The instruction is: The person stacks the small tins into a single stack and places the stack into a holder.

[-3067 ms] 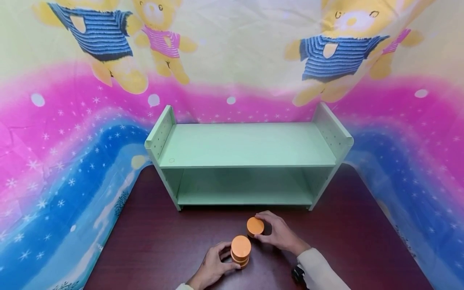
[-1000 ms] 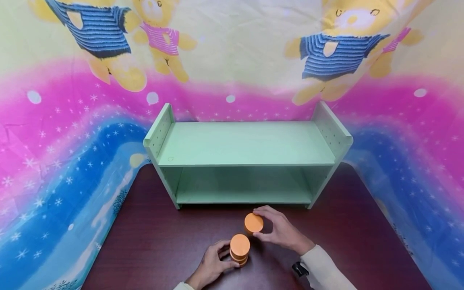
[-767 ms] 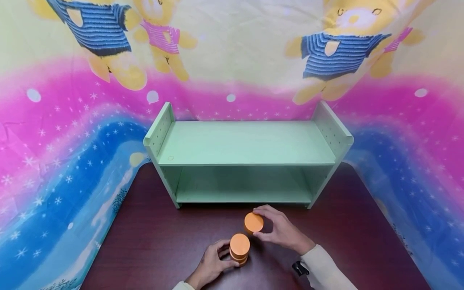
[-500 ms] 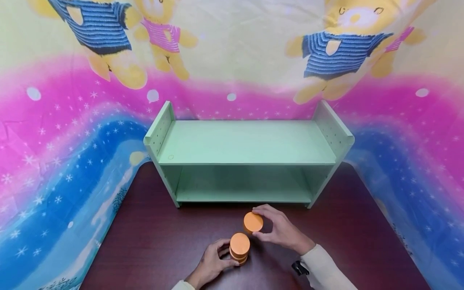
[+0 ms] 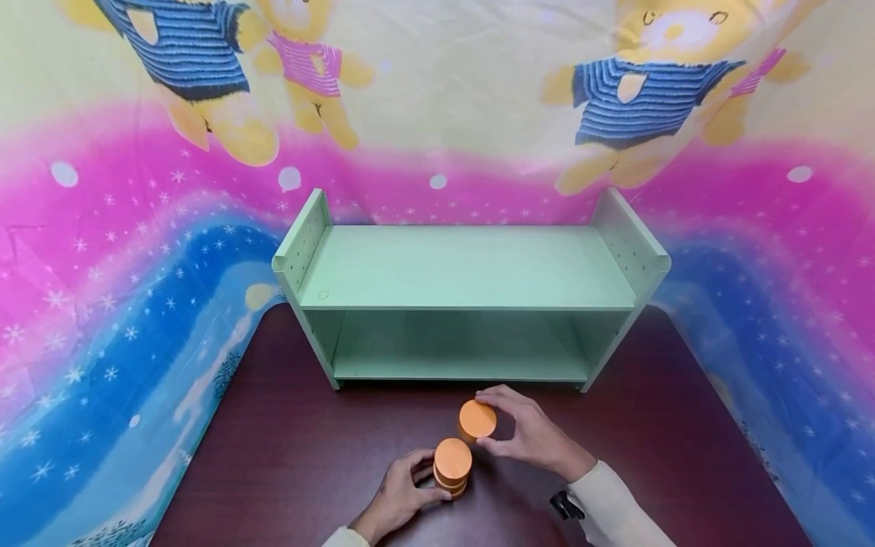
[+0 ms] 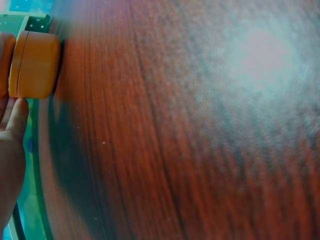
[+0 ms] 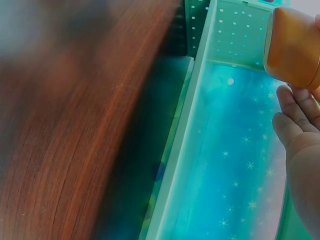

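Observation:
Two orange round containers, one on top of the other, form a stack (image 5: 453,462) on the dark table in the head view. My left hand (image 5: 399,494) grips this stack from the left, thumb at the front. Just behind and to the right is a single orange container (image 5: 477,420), pinched between thumb and fingers of my right hand (image 5: 536,437). In the left wrist view an orange container (image 6: 37,65) is above my left hand (image 6: 11,155). The right wrist view has an orange container (image 7: 292,47) by the fingers of my right hand (image 7: 305,145).
A pale green two-level shelf (image 5: 468,308) stands behind the hands on the dark red-brown table (image 5: 273,456). A curtain (image 5: 437,114) printed with bears and snowflakes hangs around the back and sides. A black item (image 5: 567,506) is at the right sleeve.
Compared with the oldest frame, my right hand and its container sit slightly further left and back in the head view. Both hands keep their grips, and recent frames differ only by a slight view shift.

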Demonstrator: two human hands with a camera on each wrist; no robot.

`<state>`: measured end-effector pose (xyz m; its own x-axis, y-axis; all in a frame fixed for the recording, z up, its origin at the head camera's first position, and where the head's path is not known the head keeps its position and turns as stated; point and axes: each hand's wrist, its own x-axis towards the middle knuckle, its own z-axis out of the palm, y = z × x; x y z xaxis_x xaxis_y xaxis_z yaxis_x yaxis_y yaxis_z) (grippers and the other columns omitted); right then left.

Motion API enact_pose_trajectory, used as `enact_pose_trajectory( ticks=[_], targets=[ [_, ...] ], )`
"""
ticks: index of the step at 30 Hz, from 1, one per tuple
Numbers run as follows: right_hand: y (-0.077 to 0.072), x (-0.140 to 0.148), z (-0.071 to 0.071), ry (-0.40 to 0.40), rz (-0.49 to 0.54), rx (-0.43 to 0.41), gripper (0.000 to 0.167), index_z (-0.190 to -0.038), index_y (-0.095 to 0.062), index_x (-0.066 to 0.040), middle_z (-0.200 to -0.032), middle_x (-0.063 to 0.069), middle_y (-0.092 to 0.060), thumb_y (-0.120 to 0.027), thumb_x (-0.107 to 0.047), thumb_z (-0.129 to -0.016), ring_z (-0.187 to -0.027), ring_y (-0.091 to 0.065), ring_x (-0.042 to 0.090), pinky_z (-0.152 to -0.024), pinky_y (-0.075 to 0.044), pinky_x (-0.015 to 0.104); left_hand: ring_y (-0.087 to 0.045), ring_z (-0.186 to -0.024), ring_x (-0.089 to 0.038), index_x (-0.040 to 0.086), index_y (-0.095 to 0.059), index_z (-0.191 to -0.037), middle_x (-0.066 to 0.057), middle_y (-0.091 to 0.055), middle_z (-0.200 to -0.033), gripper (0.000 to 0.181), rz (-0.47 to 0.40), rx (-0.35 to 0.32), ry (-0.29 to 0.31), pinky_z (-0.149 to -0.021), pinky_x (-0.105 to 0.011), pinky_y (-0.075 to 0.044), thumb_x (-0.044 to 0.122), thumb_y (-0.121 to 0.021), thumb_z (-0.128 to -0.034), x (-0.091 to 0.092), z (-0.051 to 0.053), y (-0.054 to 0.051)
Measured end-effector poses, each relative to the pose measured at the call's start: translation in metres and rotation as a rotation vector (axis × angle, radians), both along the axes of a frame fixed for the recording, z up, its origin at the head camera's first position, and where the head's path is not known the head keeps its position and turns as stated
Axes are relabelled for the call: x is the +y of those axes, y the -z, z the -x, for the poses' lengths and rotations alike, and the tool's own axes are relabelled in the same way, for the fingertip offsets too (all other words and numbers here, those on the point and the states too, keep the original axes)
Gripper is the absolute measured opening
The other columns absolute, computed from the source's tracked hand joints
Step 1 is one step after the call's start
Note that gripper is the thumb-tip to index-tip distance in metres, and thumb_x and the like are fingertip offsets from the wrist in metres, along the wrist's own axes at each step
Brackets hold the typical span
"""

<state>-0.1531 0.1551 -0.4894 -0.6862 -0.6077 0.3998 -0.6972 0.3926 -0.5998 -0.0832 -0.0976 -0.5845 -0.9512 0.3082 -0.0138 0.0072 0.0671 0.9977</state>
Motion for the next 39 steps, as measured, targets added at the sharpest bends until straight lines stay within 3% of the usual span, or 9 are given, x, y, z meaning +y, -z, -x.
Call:
enact_pose_trajectory(
  ticks=[9, 20, 39],
  targets=[
    [-0.0012, -0.0004, -0.0004, -0.033, 0.031, 0.051, 0.058, -0.125, -0.064, 0.0, -0.123, 0.004, -0.062, -0.088, -0.017, -0.075, -0.108, -0.062, 0.018, -0.088, -0.058, 0.035, -0.061, -0.117, -0.032, -0.006, -0.06, -0.124, -0.019, -0.06, -0.126, 0.058, -0.008, 0.01, -0.003, -0.095, -0.026, -0.054, 0.001, -0.087, -0.0728, 0.0008, 0.0001, 0.0011],
    [-0.001, -0.0013, -0.0017, -0.059, 0.044, 0.081, 0.058, -0.125, -0.064, -0.003, -0.121, 0.003, -0.062, -0.088, -0.016, -0.074, -0.107, -0.063, 0.018, -0.089, -0.057, 0.032, -0.061, -0.118, -0.032, -0.006, -0.06, -0.125, -0.02, -0.059, -0.128, 0.059, -0.026, 0.013, 0.003, -0.095, -0.028, -0.054, 0.0, -0.087, -0.0734, 0.0007, -0.0009, 0.0007],
    [-0.0022, -0.0054, -0.0083, -0.099, 0.06, 0.077, 0.055, -0.124, -0.064, -0.001, -0.122, 0.004, -0.062, -0.087, -0.014, -0.075, -0.108, -0.063, 0.02, -0.092, -0.057, 0.034, -0.062, -0.117, -0.029, -0.004, -0.061, -0.124, -0.019, -0.06, -0.126, 0.058, 0.006, 0.038, -0.005, -0.095, -0.025, -0.054, 0.001, -0.087, -0.073, 0.0005, -0.0003, 0.0024]
  ],
)
